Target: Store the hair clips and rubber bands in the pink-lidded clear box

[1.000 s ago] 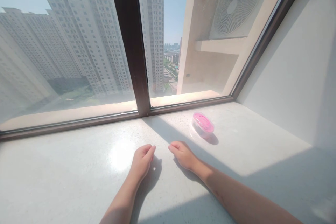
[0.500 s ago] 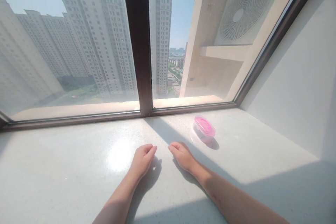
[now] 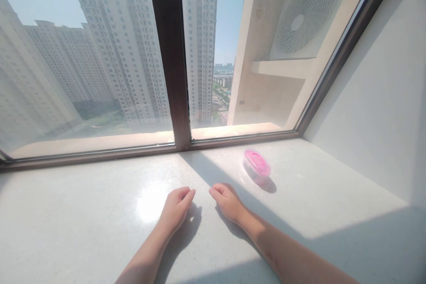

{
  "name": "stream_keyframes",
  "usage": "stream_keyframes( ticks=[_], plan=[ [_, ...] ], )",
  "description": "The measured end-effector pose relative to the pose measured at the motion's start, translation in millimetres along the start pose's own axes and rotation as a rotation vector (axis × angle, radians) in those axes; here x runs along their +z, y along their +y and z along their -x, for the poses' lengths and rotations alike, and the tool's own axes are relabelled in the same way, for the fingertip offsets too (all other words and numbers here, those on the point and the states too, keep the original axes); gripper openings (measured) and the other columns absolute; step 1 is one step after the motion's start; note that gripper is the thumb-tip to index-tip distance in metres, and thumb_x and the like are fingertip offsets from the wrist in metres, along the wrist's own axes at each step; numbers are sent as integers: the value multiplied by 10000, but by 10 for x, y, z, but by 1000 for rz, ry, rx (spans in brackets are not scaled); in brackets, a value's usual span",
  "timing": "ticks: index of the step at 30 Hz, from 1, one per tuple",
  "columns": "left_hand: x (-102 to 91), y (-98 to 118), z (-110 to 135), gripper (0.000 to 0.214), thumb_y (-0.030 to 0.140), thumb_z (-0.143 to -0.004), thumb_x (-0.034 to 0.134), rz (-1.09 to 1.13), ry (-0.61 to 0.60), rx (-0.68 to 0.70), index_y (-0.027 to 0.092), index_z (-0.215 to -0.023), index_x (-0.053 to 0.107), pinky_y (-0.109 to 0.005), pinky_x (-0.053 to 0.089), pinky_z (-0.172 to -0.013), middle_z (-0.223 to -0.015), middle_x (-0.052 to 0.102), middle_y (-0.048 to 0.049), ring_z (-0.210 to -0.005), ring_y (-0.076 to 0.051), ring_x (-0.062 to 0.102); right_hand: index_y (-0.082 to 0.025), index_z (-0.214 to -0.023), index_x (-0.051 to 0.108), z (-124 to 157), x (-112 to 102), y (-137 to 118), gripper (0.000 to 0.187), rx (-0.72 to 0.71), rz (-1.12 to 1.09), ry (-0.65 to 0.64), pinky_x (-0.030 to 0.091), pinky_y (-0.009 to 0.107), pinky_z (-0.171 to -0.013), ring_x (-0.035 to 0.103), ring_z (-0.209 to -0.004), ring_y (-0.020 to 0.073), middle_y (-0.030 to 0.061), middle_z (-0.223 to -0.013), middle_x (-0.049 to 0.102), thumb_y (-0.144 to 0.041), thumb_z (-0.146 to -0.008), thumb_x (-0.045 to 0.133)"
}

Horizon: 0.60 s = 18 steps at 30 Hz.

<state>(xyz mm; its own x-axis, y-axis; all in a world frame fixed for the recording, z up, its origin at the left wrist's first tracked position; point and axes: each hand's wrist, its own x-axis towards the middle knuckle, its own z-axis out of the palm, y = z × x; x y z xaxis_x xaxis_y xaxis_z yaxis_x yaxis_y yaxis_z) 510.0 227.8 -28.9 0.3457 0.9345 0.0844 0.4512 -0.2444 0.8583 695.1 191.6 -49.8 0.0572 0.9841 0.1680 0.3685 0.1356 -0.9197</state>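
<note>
My left hand (image 3: 177,207) is closed in a loose fist above the pale windowsill (image 3: 83,217), its thumb lying along the top. Facing it across a small gap is my right hand (image 3: 227,201), curled the same way. Nothing shows in either hand, and the two do not touch. Beyond my right hand, to its right, a small clear plastic food container (image 3: 256,166) with a pink lid stands on the sill, apart from both hands. The lid appears to be on.
A dark brown window frame (image 3: 180,128) runs along the back of the sill, with a thick upright in the middle. At the right rises a white side wall (image 3: 372,111). Outside the glass are tall buildings (image 3: 129,49) and an air-conditioner unit (image 3: 301,22).
The whole view has shifted slightly, so everything sits a little lower and further left. Relative to the sill and the container, both hands stay about where they were.
</note>
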Motion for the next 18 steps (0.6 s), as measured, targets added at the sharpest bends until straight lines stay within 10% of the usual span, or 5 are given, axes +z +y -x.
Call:
stream_keyframes(
  ticks=[18],
  plan=[
    [1, 15, 10, 439, 450, -872, 454, -34, -7, 29, 201, -511, 421, -265, 294, -552, -503, 406, 34, -535, -150, 415, -202, -555, 297, 1, -7, -13, 409, 7, -32, -11, 221, 266, -528, 259, -561, 107, -50, -566, 233, -393, -856, 498]
  ],
)
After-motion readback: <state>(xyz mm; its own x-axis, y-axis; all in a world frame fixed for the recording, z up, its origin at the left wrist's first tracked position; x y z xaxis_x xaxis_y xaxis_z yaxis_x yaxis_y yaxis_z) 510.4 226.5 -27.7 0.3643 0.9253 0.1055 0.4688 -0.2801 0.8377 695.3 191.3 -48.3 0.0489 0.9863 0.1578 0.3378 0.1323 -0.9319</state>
